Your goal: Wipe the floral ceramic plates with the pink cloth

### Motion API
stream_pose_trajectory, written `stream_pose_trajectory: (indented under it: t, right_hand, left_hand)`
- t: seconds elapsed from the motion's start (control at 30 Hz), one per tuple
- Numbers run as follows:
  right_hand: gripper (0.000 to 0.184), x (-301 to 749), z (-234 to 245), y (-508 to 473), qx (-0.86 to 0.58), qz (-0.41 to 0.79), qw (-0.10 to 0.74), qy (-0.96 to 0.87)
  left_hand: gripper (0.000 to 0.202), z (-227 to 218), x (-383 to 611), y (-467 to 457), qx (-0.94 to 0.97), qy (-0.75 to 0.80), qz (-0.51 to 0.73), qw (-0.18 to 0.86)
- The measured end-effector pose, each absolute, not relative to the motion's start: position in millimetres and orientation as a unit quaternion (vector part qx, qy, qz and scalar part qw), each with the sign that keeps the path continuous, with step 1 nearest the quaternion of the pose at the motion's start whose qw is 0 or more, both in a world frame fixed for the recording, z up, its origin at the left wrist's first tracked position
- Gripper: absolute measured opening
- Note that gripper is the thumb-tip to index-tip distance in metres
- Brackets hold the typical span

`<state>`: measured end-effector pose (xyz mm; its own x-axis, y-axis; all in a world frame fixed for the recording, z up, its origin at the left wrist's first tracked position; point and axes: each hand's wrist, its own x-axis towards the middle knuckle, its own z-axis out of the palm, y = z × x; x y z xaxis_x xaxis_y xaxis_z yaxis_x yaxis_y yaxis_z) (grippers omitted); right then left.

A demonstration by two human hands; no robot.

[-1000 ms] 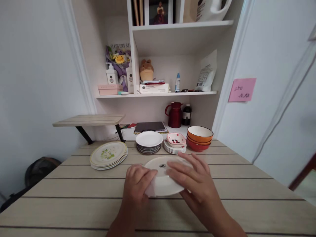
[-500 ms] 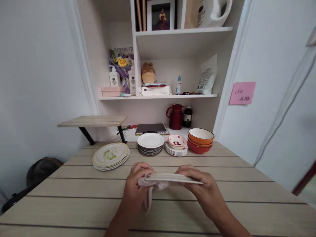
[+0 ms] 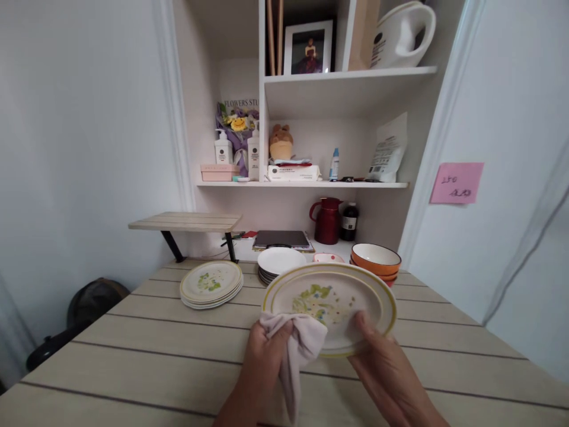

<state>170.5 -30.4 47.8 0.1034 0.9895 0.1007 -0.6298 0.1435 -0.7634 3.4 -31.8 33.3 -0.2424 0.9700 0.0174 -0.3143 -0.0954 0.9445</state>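
Note:
I hold a cream plate (image 3: 338, 293) with a yellow rim and a green floral print, tilted up so its face points at me, above the wooden table (image 3: 133, 356). My left hand (image 3: 267, 356) is closed on a pale cloth (image 3: 296, 347) and presses it against the plate's lower left rim. My right hand (image 3: 382, 362) grips the plate's lower right edge, thumb on the face.
A stack of matching floral plates (image 3: 211, 284) lies at the left. Behind the held plate are a stack of white plates (image 3: 275, 261), a small pink dish (image 3: 328, 257) and orange bowls (image 3: 376, 258). A red jug (image 3: 328, 220) and dark bottle (image 3: 349, 220) stand by the wall shelves.
The plate went from lying upside down on the table, to lifted edge-on, to turned face up toward me. The cloth moved from under the plate onto its front rim.

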Motion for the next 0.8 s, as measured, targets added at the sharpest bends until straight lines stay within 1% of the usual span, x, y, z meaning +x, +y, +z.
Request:
stream_pose_trajectory:
  t: [0.07, 0.13, 0.2, 0.27, 0.33, 0.4, 0.47, 0.5, 0.57, 0.6, 0.63, 0.7, 0.8]
  right_hand:
    - [0.063, 172.4, 48.4, -27.9, -0.308, 0.556, 0.676, -0.373]
    - [0.067, 175.3, 49.5, -25.5, -0.343, 0.482, 0.678, -0.436]
    - [0.071, 179.7, 51.0, -24.7, -0.373, 0.395, 0.678, -0.495]
    - [0.070, 185.5, 53.4, -26.4, -0.393, 0.305, 0.671, -0.549]
    - [0.068, 191.4, 56.5, -30.1, -0.409, 0.180, 0.662, -0.601]
    - [0.067, 196.0, 59.0, -33.9, -0.415, 0.038, 0.638, -0.647]
    - [0.064, 198.2, 59.7, -35.5, -0.400, -0.073, 0.577, -0.708]
    - [0.060, 198.5, 59.2, -35.4, -0.385, -0.105, 0.535, -0.745]
    - [0.049, 197.7, 57.1, -34.2, -0.348, -0.132, 0.461, -0.806]
    - [0.044, 197.0, 56.0, -33.6, -0.333, -0.134, 0.441, -0.823]
    - [0.040, 196.5, 55.0, -33.2, -0.320, -0.132, 0.435, -0.831]
    - [0.036, 196.0, 54.4, -33.4, -0.299, -0.109, 0.451, -0.834]
    - [0.033, 196.0, 56.9, -35.5, -0.292, -0.015, 0.480, -0.827]
  left_hand:
    - [0.035, 37.5, -0.2, -32.5, 0.390, 0.454, 0.647, 0.471]
    - [0.027, 42.0, -4.7, -32.4, 0.449, 0.436, 0.650, 0.432]
    - [0.018, 45.5, -8.4, -31.9, 0.535, 0.399, 0.648, 0.368]
    - [0.013, 46.3, -10.9, -30.8, 0.614, 0.362, 0.642, 0.283]
    - [0.015, 44.6, -13.3, -29.2, 0.683, 0.338, 0.622, 0.181]
    - [0.023, 41.5, -16.2, -27.1, 0.742, 0.324, 0.583, 0.071]
    - [0.026, 39.1, -19.8, -25.0, 0.774, 0.323, 0.544, -0.029]
    - [0.027, 38.5, -21.6, -24.2, 0.784, 0.323, 0.527, -0.066]
    - [0.026, 38.6, -24.5, -23.6, 0.797, 0.320, 0.500, -0.108]
    - [0.026, 39.2, -25.3, -23.8, 0.805, 0.312, 0.490, -0.119]
    - [0.026, 39.9, -25.7, -24.2, 0.813, 0.303, 0.482, -0.123]
    - [0.025, 41.3, -25.2, -24.9, 0.821, 0.291, 0.479, -0.112]
    - [0.020, 42.7, -23.6, -24.0, 0.810, 0.293, 0.503, -0.074]
